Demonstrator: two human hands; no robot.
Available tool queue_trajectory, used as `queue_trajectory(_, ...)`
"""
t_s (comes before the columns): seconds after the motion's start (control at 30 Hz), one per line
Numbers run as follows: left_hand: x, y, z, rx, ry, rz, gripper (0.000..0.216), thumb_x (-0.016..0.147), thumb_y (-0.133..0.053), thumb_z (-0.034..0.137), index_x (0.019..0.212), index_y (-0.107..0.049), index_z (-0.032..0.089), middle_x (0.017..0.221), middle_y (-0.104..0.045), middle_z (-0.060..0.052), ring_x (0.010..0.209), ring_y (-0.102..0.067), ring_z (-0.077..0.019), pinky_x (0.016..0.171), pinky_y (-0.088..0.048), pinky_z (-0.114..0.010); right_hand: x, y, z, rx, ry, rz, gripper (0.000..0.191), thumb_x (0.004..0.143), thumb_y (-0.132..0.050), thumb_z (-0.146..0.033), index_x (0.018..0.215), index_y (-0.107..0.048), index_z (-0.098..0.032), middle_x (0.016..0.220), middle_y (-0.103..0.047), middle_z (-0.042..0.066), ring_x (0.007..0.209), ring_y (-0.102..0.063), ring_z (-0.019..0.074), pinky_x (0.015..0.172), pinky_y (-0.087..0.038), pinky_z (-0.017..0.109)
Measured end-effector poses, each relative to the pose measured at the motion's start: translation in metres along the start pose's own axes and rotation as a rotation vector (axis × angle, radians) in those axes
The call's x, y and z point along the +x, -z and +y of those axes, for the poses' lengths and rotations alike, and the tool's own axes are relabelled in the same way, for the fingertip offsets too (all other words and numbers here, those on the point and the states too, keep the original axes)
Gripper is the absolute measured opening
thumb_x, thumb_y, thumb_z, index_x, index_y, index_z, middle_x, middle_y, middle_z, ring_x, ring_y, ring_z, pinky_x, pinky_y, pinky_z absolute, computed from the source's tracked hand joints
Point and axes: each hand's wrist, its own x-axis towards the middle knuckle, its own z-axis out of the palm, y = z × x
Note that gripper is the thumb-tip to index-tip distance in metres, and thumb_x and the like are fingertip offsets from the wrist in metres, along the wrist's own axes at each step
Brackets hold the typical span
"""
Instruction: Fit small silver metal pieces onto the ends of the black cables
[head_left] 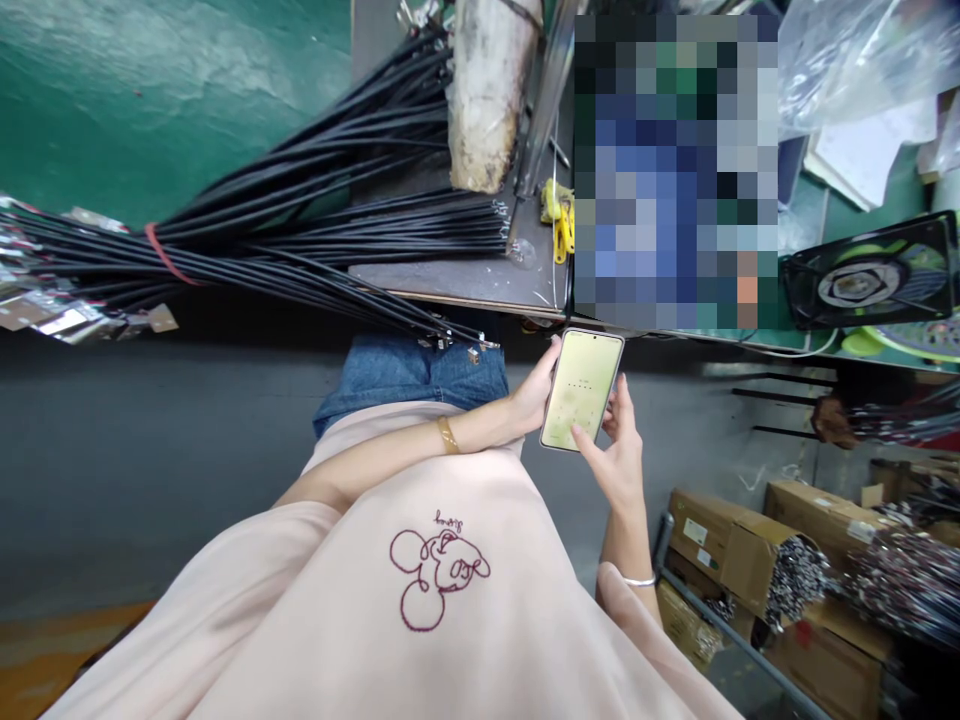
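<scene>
A smartphone (583,375) with a lit pale-yellow screen is tilted up just below the bench edge. The display shows a row of dots and faint keypad-like marks. My left hand (538,388) grips its left edge; most of those fingers are hidden behind it. At the lower right, my right hand (621,450) has its thumb over the lower screen and its fingers curled by the right edge. A bundle of black cables (300,240), tied with a red band (163,255), lies to the left, some ends overhanging the bench near my lap.
The bench top (480,285) bears a worn whitish block (487,100) and yellow-handled snips (562,230). A black fan (870,280) stands at the right. Cardboard boxes (739,545) with cables sit at lower right behind a metal rail (742,640). A pixelated patch hides part of the bench.
</scene>
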Motion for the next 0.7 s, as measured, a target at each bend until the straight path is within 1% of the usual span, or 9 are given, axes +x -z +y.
queue_trajectory(0.13,-0.0008,0.0018,-0.0016,-0.014,0.008,0.035,0.086,0.1,-0.013,0.069,0.132,-0.066,0.009,0.113,-0.076,-0.019,0.105,-0.072,-0.0291,0.103,-0.05,-0.043,-0.0032,-0.0044,-0.0027,-0.066,0.013,-0.012,0.103,0.079,-0.074,-0.05,0.161,-0.019,-0.025,0.155,-0.046,0.016,0.114,-0.068,0.0269,0.096,-0.059,0.044)
queue_trajectory(0.2,-0.0015,0.0014,-0.0019,-0.021,-0.005,0.045,0.083,0.101,-0.015,0.068,0.131,-0.066,0.01,0.113,-0.076,-0.018,0.106,-0.072,-0.0289,0.104,-0.049,-0.043,-0.0039,-0.0053,-0.0043,-0.104,0.015,-0.009,0.104,0.078,-0.074,-0.05,0.162,-0.017,-0.026,0.157,-0.045,0.016,0.113,-0.067,0.0273,0.095,-0.059,0.044)
queue_trajectory(0.27,-0.0019,0.0007,-0.0018,-0.024,-0.015,0.054,0.082,0.102,-0.015,0.066,0.132,-0.066,0.01,0.112,-0.077,-0.017,0.107,-0.071,-0.0285,0.105,-0.049,-0.042,-0.0043,-0.0052,-0.0047,-0.131,0.015,-0.004,0.104,0.078,-0.074,-0.051,0.162,-0.017,-0.026,0.156,-0.046,0.015,0.11,-0.068,0.0272,0.093,-0.059,0.044)
queue_trajectory(0.37,-0.0015,0.0003,-0.0015,-0.02,-0.011,0.063,0.082,0.102,-0.013,0.064,0.132,-0.066,0.01,0.111,-0.077,-0.017,0.109,-0.071,-0.0284,0.106,-0.048,-0.042,-0.0043,-0.0037,-0.0036,-0.136,0.022,-0.008,0.1,0.08,-0.072,-0.051,0.161,-0.02,-0.024,0.15,-0.052,0.016,0.108,-0.068,0.027,0.092,-0.059,0.044)
queue_trajectory(0.47,-0.0007,0.0007,-0.0016,-0.029,-0.017,0.068,0.082,0.103,-0.013,0.064,0.133,-0.066,0.01,0.112,-0.077,-0.016,0.109,-0.071,-0.0282,0.106,-0.048,-0.042,-0.0041,-0.0027,-0.0029,-0.15,0.029,-0.012,0.1,0.079,-0.072,-0.049,0.161,-0.02,-0.023,0.146,-0.056,0.016,0.108,-0.068,0.0279,0.094,-0.058,0.046)
queue_trajectory(0.6,0.0002,0.0005,-0.0018,-0.041,-0.031,0.074,0.081,0.103,-0.014,0.063,0.132,-0.066,0.01,0.115,-0.076,-0.017,0.11,-0.071,-0.0278,0.107,-0.048,-0.041,-0.0039,-0.0045,-0.0049,-0.201,0.022,-0.015,0.104,0.077,-0.073,-0.046,0.162,-0.017,-0.025,0.152,-0.05,0.015,0.123,-0.063,0.033,0.102,-0.054,0.053)
queue_trajectory(0.7,0.0013,0.0003,-0.0019,-0.043,-0.041,0.076,0.081,0.103,-0.013,0.063,0.133,-0.066,0.009,0.115,-0.076,-0.017,0.111,-0.071,-0.0276,0.107,-0.048,-0.039,-0.0039,-0.0074,-0.007,-0.222,0.037,-0.004,0.104,0.077,-0.073,-0.045,0.162,-0.016,-0.026,0.156,-0.046,0.014,0.133,-0.056,0.0352,0.107,-0.051,0.055)
